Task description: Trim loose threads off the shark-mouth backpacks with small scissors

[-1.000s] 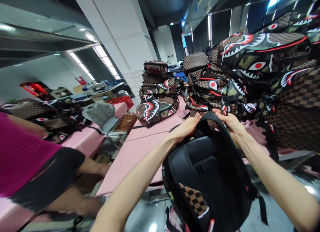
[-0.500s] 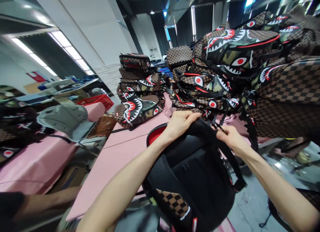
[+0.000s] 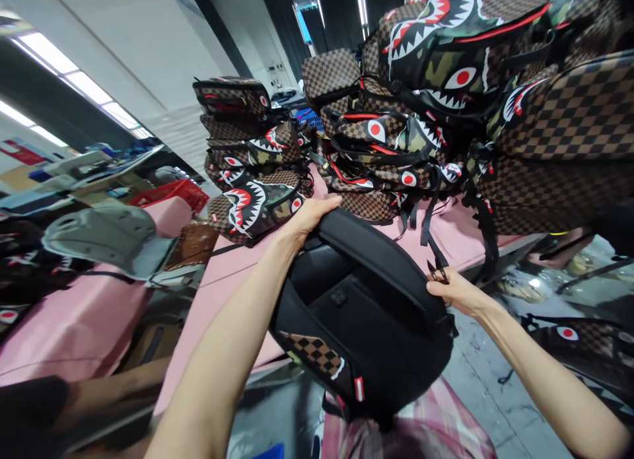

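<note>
Tabletop (image 3: 218, 300) under a pink cover runs away from me, the broadest thing I can see from here. At its far right rises a heap of checkered, shark-mouthed bags (image 3: 465, 69); a smaller stack (image 3: 252, 148) stands to the left of it. The black backpack (image 3: 376, 327) is near, in the middle, straps upward, tilted over some plaid cloth (image 3: 411, 426). I judge it light for its bulk, soft in the body and firmer along the padded shoulder strap (image 3: 381, 251), neither slippery nor fragile; I would trust the top edge or the strap's root over the sides. Of the containers, the red crate (image 3: 173, 196) sits far left and the blue basket (image 3: 310, 119) far off between the piles; I cannot make out what either holds, nor what the backpack has inside. I have the left hand (image 3: 312, 218) closed over the backpack's top. The right hand (image 3: 453, 290) is narrow, pinching what look like black snips (image 3: 436, 272) beside the strap; whether it also grips the strap, I cannot tell.
</note>
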The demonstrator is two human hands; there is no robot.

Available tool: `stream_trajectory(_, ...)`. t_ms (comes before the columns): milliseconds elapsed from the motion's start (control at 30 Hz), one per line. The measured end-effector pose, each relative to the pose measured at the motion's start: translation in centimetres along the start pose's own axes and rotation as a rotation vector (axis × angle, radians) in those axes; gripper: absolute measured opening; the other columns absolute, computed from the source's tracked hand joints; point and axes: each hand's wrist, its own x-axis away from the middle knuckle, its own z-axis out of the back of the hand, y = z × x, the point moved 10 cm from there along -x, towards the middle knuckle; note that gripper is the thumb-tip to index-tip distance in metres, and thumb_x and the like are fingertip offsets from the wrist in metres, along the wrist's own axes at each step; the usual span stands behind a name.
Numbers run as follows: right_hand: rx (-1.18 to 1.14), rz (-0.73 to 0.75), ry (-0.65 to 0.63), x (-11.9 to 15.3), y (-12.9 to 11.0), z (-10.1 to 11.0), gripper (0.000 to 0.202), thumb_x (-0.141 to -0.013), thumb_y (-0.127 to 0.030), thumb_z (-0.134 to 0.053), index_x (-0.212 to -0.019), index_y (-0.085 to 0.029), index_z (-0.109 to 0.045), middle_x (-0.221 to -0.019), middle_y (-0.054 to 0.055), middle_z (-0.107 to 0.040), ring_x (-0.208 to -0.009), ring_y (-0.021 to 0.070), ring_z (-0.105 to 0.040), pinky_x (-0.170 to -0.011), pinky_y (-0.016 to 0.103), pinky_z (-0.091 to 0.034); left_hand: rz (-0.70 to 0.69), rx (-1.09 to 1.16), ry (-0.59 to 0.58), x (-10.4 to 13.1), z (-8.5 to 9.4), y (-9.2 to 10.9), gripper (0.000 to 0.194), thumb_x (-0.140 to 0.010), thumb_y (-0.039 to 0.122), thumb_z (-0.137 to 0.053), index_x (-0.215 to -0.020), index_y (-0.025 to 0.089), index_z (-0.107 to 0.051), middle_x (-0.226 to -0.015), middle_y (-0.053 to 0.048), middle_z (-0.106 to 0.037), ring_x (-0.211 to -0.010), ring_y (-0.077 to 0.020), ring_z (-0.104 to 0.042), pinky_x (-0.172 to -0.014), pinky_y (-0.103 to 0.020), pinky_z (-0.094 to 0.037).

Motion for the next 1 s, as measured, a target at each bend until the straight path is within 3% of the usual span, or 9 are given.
stream_trajectory(100, -0.206, -0.122, -0.111, 0.3, 3.0, -1.0, 0.050, -0.069, -0.053, -0.065, -0.057, -0.019, -0.031, -0.053, -0.009, -0.017, -0.045, 0.0040, -0.012, -0.042, 0.022, -0.009, 0.030, 0.033, 0.003, -0.9, 1.5, -2.3, 0.033, -0.063, 0.044, -0.069, -0.061, 0.012, -0.062, -0.053, -0.001, -0.060, -0.049, -0.0109, -0.052, -0.051, -0.021, -0.042)
stream_trajectory(233, -0.327, -0.157, -0.104, 0.5, 5.4, -1.4, 0.050, -0.065, -0.051, -0.070, -0.057, -0.019, -0.032, -0.053, -0.010, -0.017, -0.045, 0.0031, -0.010, -0.042, 0.022, -0.007, 0.047, 0.058, 0.046, -1.6, 3.3, -4.5, 0.034, -0.060, 0.045, -0.070, -0.062, 0.013, -0.060, -0.052, 0.000, -0.059, -0.046, -0.0099, -0.050, -0.046, -0.019, -0.039)
stream_trajectory(367, -0.364, -0.164, -0.086, 0.2, 6.0, -1.6, 0.047, -0.063, -0.048, -0.073, -0.058, -0.018, -0.036, -0.054, -0.010, -0.016, -0.045, 0.0031, -0.010, -0.041, 0.021, -0.006, 0.077, 0.102, 0.041, -2.0, 3.6, -5.5, 0.034, -0.058, 0.045, -0.071, -0.061, 0.013, -0.060, -0.051, 0.000, -0.058, -0.045, -0.0100, -0.050, -0.044, -0.019, -0.040)
stream_trajectory(600, -0.321, -0.162, -0.042, 0.1, 5.8, -1.0, 0.047, -0.061, -0.051, -0.072, -0.054, -0.017, -0.040, -0.050, -0.010, -0.021, -0.042, 0.0022, -0.014, -0.039, 0.020, -0.010, 0.079, 0.100, 0.042, -2.0, 3.5, -5.5, 0.035, -0.059, 0.046, -0.070, -0.060, 0.013, -0.060, -0.051, 0.000, -0.058, -0.044, -0.0098, -0.051, -0.044, -0.019, -0.040)
stream_trajectory(700, -0.195, -0.061, 0.100, -0.1, 4.6, 0.3, 0.035, -0.063, -0.047, -0.072, -0.062, -0.015, -0.058, -0.052, -0.004, -0.044, -0.046, 0.0070, -0.039, -0.044, 0.022, -0.032, 0.072, 0.103, 0.044, -2.1, 3.5, -5.5, 0.035, -0.058, 0.046, -0.071, -0.061, 0.012, -0.060, -0.053, 0.000, -0.059, -0.045, -0.0096, -0.052, -0.045, -0.019, -0.040)
stream_trajectory(767, -0.112, 0.075, 0.228, -0.1, 2.8, 1.4, 0.030, -0.065, -0.041, -0.072, -0.084, -0.018, -0.067, -0.073, 0.002, -0.062, -0.068, 0.0148, -0.056, -0.062, 0.029, -0.045, 0.085, 0.099, 0.039, -2.2, 3.5, -5.8, 0.036, -0.058, 0.046, -0.071, -0.060, 0.012, -0.059, -0.052, 0.000, -0.059, -0.045, -0.0096, -0.051, -0.044, -0.019, -0.039)
stream_trajectory(867, -0.024, 0.326, 0.319, 0.3, -0.3, 1.6, 0.028, -0.069, -0.031, -0.071, -0.096, -0.024, -0.068, -0.102, 0.005, -0.064, -0.095, 0.0197, -0.057, -0.082, 0.034, -0.045, 0.108, 0.086, 0.027, -2.3, 3.6, -6.3, 0.037, -0.058, 0.047, -0.072, -0.058, 0.013, -0.058, -0.051, 0.000, -0.058, -0.043, -0.0095, -0.050, -0.044, -0.019, -0.039)
stream_trajectory(1000, 0.037, 0.481, 0.313, 0.4, -2.3, 0.4, 0.013, -0.072, -0.026, -0.069, -0.085, -0.023, -0.070, -0.112, 0.007, -0.057, -0.092, 0.0176, -0.058, -0.073, 0.030, -0.048, 0.097, 0.078, 0.026, -2.3, 3.5, -6.2, 0.037, -0.058, 0.047, -0.071, -0.059, 0.012, -0.061, -0.050, 0.000, -0.059, -0.043, -0.0092, -0.050, -0.044, -0.019, -0.039)
